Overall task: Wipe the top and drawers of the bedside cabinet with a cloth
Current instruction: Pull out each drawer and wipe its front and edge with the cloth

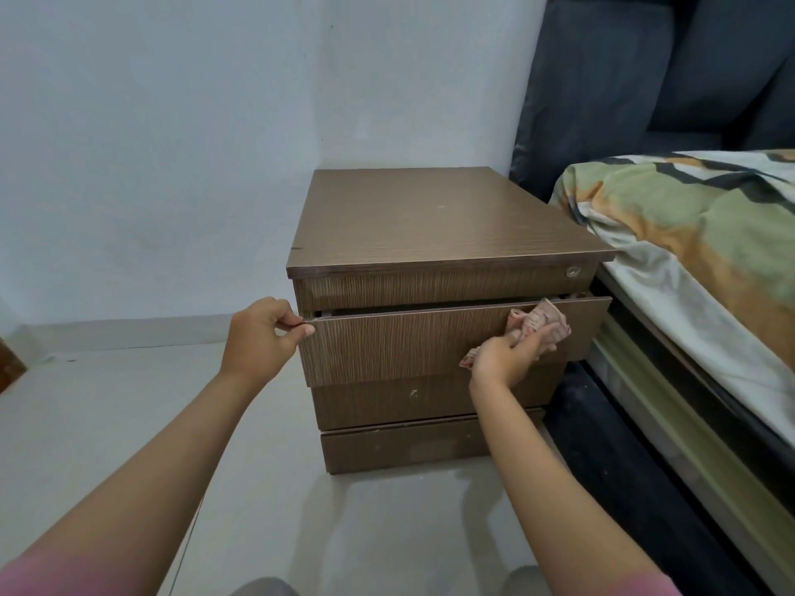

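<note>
Cabinet [447,221] beside a bed [688,260], its second drawer [408,342] pulled slightly out. The left hand [258,333] has fingers pinching the drawer's left edge. The right hand [507,359] has fingers clamped on a pink cloth [537,322] against the drawer front.

1. There is only one camera. It sits on the person's head.
2. It looks forward and down at the brown cabinet [447,234], which is close, at about arm's reach.
3. Both arms come in from 6 o'clock.
4. The wall fills 11 o'clock, and the bed [705,260] is at 3 o'clock.
</note>
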`<state>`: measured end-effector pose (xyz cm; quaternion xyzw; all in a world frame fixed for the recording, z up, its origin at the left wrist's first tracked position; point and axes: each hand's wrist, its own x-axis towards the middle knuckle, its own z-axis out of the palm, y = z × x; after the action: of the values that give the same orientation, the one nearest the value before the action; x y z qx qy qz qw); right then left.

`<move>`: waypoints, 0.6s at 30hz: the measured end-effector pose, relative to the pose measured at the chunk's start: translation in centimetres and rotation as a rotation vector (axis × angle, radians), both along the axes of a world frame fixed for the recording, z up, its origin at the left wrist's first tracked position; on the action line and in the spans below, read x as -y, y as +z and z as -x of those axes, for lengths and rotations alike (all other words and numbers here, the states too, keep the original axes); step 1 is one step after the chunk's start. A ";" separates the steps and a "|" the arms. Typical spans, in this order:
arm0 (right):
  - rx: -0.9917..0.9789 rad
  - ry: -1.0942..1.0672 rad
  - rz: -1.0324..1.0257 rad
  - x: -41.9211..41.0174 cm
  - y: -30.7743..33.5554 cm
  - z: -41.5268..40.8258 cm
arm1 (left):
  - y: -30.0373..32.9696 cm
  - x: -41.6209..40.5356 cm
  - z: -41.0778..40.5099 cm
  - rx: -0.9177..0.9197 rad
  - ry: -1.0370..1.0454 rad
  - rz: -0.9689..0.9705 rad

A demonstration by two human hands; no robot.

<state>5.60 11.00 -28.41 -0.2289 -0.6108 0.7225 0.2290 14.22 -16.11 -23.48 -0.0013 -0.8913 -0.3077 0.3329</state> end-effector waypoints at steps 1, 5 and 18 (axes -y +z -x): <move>-0.036 0.019 -0.044 0.8 0.6 -0.2 | 0.0 0.0 0.0 0.000 -0.001 0.001; -0.043 0.015 -0.108 3.3 2.3 0.0 | 0.0 0.0 0.0 -0.005 -0.007 -0.002; 0.189 -0.058 0.101 3.5 -2.2 -0.8 | -0.2 0.4 0.4 0.025 0.004 0.019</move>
<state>6.38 7.48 -30.57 -0.3248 -0.5856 0.7207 0.1793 13.80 -16.56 -23.64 0.0010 -0.8983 -0.2984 0.3224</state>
